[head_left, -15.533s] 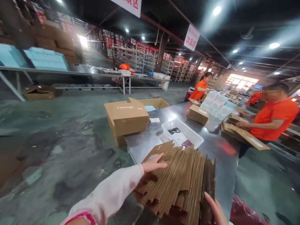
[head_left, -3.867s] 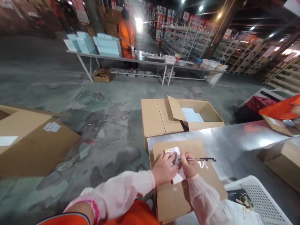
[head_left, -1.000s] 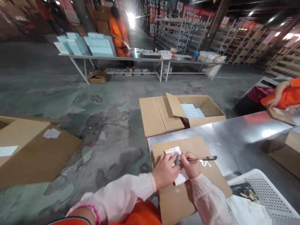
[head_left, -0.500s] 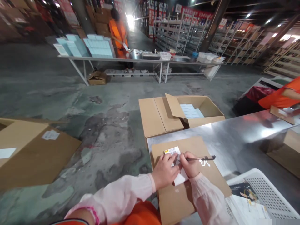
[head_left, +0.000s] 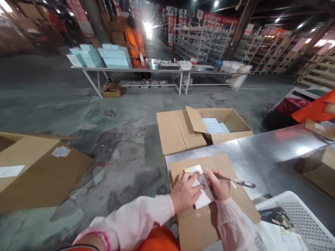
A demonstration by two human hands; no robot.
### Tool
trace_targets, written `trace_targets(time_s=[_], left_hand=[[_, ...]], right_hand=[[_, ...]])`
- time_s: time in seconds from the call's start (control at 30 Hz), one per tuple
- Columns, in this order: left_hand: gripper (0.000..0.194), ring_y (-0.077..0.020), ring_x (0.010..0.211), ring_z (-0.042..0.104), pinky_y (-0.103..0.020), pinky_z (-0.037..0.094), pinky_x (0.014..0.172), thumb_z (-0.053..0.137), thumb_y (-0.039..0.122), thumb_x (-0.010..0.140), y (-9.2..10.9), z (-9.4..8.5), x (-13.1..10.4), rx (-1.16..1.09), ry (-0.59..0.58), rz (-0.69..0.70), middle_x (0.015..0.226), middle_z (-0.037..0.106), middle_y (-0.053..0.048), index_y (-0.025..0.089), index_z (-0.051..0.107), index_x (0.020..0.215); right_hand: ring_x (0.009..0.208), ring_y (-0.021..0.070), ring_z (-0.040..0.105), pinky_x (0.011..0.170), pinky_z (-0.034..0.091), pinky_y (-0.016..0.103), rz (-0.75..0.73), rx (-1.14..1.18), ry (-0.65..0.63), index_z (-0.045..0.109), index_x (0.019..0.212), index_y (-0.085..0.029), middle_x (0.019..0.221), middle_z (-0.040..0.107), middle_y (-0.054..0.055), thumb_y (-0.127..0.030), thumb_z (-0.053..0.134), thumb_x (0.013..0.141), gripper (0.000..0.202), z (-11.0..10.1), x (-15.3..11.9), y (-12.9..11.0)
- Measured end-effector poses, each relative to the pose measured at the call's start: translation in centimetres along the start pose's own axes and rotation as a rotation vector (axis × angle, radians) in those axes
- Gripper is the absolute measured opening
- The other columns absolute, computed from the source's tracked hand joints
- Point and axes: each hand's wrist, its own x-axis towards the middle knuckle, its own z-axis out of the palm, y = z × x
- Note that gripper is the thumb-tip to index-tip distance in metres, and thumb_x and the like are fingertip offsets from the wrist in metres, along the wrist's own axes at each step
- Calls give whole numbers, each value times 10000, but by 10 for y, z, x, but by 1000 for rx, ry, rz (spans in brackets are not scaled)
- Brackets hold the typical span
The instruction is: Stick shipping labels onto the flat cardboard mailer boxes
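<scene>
Silver pen (head_left: 237, 181) near-level, long axis left-right.

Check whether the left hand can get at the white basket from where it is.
Probably not directly. The left hand rests on the label atop the flat box, and the right hand with its pen sits between it and the basket.
</scene>
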Motion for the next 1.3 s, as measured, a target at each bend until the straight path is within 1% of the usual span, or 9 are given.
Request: trace_targets(time_s=[0.13, 0.3, 0.4, 0.5, 0.57, 0.63, 0.9, 1.13, 1.3], left_hand=[[271, -242, 979, 443, -418, 386, 796, 438, 387, 910, 0, -3, 2, -29, -37, -9, 1291, 535, -20, 326, 648, 1071], [265, -244, 957, 445, -419, 389, 787, 451, 389, 900, 1, -5, 3, -50, -53, -12, 1214, 578, -27, 307, 648, 1057], [264, -243, 962, 448, -421, 393, 789, 448, 387, 903, 1, -4, 3, -44, -39, -8, 1245, 568, -26, 311, 648, 1057], [268, -243, 964, 449, -420, 393, 783, 437, 394, 909, 0, -1, 2, -22, -28, -5, 1273, 557, -21, 319, 656, 1046], [273, -245, 970, 448, -423, 393, 783, 435, 396, 910, -1, 1, 1, -11, -26, -3, 1287, 551, -23, 317, 661, 1041], [274, -250, 978, 447, -427, 393, 785, 436, 395, 909, -1, 1, 1, -6, -24, -2, 1303, 542, -24, 311, 666, 1033], [274, -250, 982, 451, -427, 399, 783, 435, 391, 909, -2, -1, 1, -5, -25, -1, 1311, 538, -33, 302, 667, 1025], [281, -250, 981, 444, -428, 395, 793, 439, 387, 909, -1, 0, 2, -9, -37, -8, 1328, 531, -27, 321, 653, 1079], [280, -252, 988, 446, -431, 388, 802, 438, 387, 910, -1, 0, 0, -6, -39, -4, 1335, 526, -29, 310, 658, 1065]], right_hand=[[456, 140, 491, 466, 393, 265, -77, -104, -18, 558, 479, -188, 453, 539, -4, -598, 670, 650, 458, 0, 0, 0], [517, 165, 565, 506, 442, 276, -143, -161, 45, 621, 547, -186, 555, 614, 36, -636, 650, 632, 459, 3, 1, 10], [436, 121, 488, 442, 379, 255, -268, -209, 16, 583, 493, -196, 466, 514, -8, -611, 620, 680, 457, 4, 0, 17], [396, 89, 396, 418, 331, 245, -356, -187, 47, 470, 445, -208, 418, 422, -42, -513, 584, 757, 451, 6, -1, 20], [387, 82, 367, 415, 324, 240, -357, -156, 73, 377, 437, -218, 403, 380, -56, -443, 568, 780, 453, 9, -2, 19], [385, 80, 355, 411, 318, 237, -368, -141, 51, 344, 446, -223, 401, 360, -64, -409, 561, 780, 439, 11, -2, 17], [388, 82, 369, 412, 306, 234, -385, -149, 19, 377, 460, -215, 413, 383, -59, -384, 552, 789, 409, 12, -2, 14], [395, 82, 341, 418, 301, 238, -379, -160, 10, 339, 451, -222, 408, 358, -63, -368, 525, 790, 414, 11, -2, 13], [401, 91, 360, 435, 319, 247, -365, -214, -6, 337, 439, -228, 405, 368, -56, -384, 505, 780, 410, 10, -1, 11]])
